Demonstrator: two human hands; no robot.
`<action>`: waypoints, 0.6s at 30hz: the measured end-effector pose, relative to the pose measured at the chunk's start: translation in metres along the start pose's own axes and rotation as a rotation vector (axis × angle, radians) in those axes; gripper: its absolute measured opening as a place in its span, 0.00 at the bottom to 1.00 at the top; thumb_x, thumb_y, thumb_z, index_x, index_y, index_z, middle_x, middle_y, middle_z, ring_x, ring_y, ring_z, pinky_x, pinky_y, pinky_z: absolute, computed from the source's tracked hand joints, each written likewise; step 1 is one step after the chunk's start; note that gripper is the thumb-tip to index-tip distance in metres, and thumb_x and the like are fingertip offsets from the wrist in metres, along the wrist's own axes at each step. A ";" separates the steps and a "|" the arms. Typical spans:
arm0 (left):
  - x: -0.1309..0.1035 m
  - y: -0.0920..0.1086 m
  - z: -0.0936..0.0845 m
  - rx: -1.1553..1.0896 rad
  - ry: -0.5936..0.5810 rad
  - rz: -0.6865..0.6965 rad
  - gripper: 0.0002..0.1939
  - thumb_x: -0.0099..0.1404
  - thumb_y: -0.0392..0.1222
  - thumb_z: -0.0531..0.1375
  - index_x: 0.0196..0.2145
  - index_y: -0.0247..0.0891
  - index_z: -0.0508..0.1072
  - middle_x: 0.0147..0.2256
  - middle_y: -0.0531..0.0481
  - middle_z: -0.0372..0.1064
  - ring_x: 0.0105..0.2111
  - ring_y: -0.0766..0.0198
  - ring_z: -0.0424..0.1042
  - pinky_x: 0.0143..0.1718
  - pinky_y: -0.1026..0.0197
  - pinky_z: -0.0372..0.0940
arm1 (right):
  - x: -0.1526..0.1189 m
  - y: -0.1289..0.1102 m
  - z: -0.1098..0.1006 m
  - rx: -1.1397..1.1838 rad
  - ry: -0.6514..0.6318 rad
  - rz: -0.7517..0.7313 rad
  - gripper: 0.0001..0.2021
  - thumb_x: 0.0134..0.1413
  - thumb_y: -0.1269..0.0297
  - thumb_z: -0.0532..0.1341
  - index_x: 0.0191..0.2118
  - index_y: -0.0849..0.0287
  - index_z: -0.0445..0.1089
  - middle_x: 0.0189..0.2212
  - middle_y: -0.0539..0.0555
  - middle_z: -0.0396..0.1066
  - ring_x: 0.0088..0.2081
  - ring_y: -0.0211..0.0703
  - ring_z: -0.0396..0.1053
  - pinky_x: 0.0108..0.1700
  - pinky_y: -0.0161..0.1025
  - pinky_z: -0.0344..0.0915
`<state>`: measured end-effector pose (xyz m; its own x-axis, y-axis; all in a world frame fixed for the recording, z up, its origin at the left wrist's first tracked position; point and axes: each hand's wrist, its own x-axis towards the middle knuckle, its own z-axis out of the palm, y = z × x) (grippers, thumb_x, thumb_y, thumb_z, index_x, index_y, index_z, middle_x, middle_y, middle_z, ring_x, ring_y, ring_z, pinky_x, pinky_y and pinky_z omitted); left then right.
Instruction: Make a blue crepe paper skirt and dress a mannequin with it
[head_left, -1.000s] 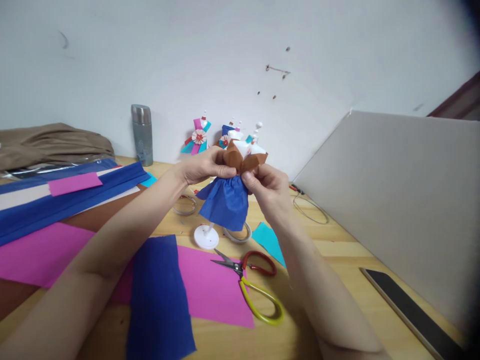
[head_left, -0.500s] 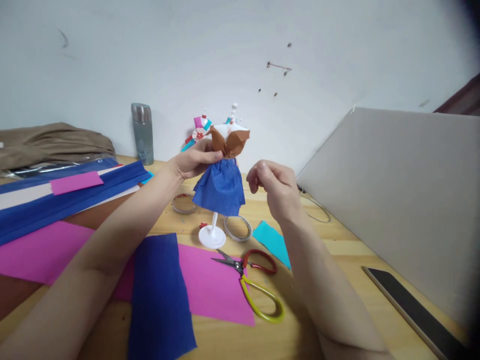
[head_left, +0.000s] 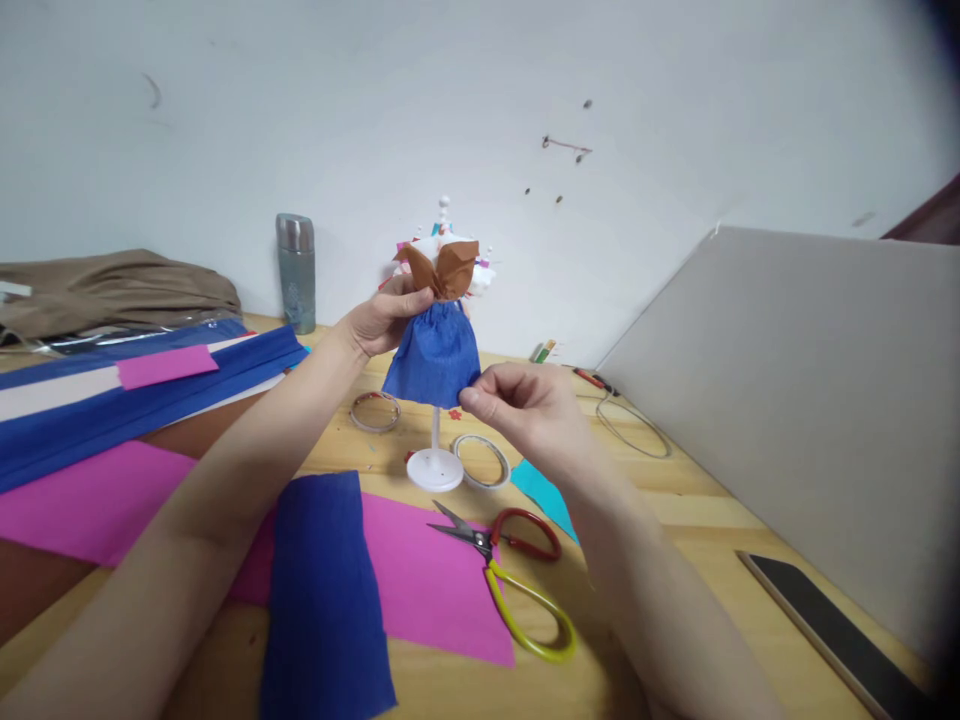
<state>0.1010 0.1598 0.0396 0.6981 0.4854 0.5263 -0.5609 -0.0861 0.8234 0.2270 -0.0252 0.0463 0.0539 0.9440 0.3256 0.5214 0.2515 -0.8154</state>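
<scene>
A small dress form on a round white stand (head_left: 435, 469) wears a brown top (head_left: 456, 268) and a gathered blue paper skirt (head_left: 433, 358). My left hand (head_left: 390, 312) grips the form at its waist from the left, thumb in front. At the skirt's lower right corner, my right hand (head_left: 517, 400) pinches the blue edge between thumb and finger. Open scissors (head_left: 487, 550) with one red and one yellow handle lie on pink paper (head_left: 435, 590) in front of the stand. A strip of blue paper (head_left: 326, 600) is left of them.
Tape rolls (head_left: 481, 461) (head_left: 375, 411) lie near the stand. Turquoise paper (head_left: 544, 497) is partly under my right arm. A bottle (head_left: 296, 273) stands at the back left, coloured sheets (head_left: 150, 400) lie left, a phone (head_left: 832, 630) right, beside a white panel (head_left: 810, 400).
My right hand has moved down and left and now pinches the skirt's edge. The dress form has shifted and turned slightly in my left hand. The view has moved a little.
</scene>
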 end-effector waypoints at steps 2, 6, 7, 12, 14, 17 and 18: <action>0.000 0.000 -0.001 0.010 0.024 0.007 0.23 0.49 0.54 0.74 0.38 0.37 0.78 0.35 0.46 0.76 0.51 0.41 0.75 0.51 0.45 0.70 | -0.002 -0.002 -0.001 -0.021 -0.004 -0.027 0.18 0.48 0.50 0.62 0.19 0.56 0.60 0.16 0.45 0.55 0.21 0.33 0.50 0.24 0.35 0.49; 0.002 0.001 0.004 0.036 0.022 -0.009 0.23 0.50 0.54 0.74 0.38 0.35 0.78 0.39 0.43 0.77 0.58 0.38 0.70 0.57 0.41 0.66 | -0.006 -0.006 -0.007 -0.153 0.216 -0.217 0.16 0.53 0.56 0.62 0.20 0.56 0.64 0.15 0.46 0.58 0.20 0.34 0.53 0.23 0.35 0.51; 0.003 0.002 0.006 0.048 0.018 -0.013 0.24 0.49 0.53 0.74 0.38 0.35 0.78 0.41 0.42 0.77 0.58 0.39 0.69 0.58 0.41 0.64 | -0.007 -0.006 -0.009 -0.194 0.315 -0.281 0.13 0.54 0.58 0.62 0.22 0.56 0.66 0.17 0.46 0.61 0.21 0.35 0.57 0.24 0.36 0.55; 0.005 0.007 0.023 0.184 -0.036 -0.037 0.26 0.50 0.51 0.75 0.43 0.35 0.79 0.45 0.42 0.77 0.56 0.45 0.70 0.60 0.45 0.62 | 0.003 0.009 -0.018 -0.301 0.516 -0.414 0.05 0.55 0.62 0.63 0.36 0.55 0.75 0.33 0.52 0.76 0.37 0.44 0.73 0.39 0.43 0.68; 0.006 0.009 0.030 0.233 -0.061 -0.042 0.26 0.50 0.49 0.75 0.44 0.35 0.79 0.46 0.44 0.76 0.55 0.48 0.71 0.60 0.48 0.62 | 0.010 0.017 -0.019 -0.277 0.474 -0.365 0.08 0.55 0.61 0.62 0.38 0.55 0.76 0.37 0.54 0.78 0.41 0.47 0.75 0.41 0.45 0.70; 0.007 0.008 0.038 0.320 -0.021 -0.068 0.26 0.49 0.48 0.74 0.44 0.35 0.79 0.42 0.45 0.77 0.50 0.51 0.73 0.58 0.49 0.63 | 0.016 0.025 -0.019 -0.269 0.468 -0.322 0.11 0.56 0.57 0.61 0.40 0.56 0.77 0.39 0.56 0.78 0.44 0.50 0.75 0.44 0.48 0.70; 0.008 0.006 0.039 0.354 0.007 -0.079 0.25 0.49 0.48 0.74 0.44 0.34 0.79 0.41 0.46 0.77 0.49 0.51 0.73 0.57 0.49 0.63 | 0.018 0.027 -0.019 -0.276 0.470 -0.312 0.12 0.56 0.56 0.61 0.40 0.56 0.77 0.40 0.57 0.78 0.44 0.51 0.75 0.45 0.49 0.70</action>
<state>0.1212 0.1290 0.0570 0.7295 0.5081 0.4579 -0.3160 -0.3433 0.8845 0.2579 -0.0058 0.0393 0.2002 0.6243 0.7551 0.7703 0.3760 -0.5151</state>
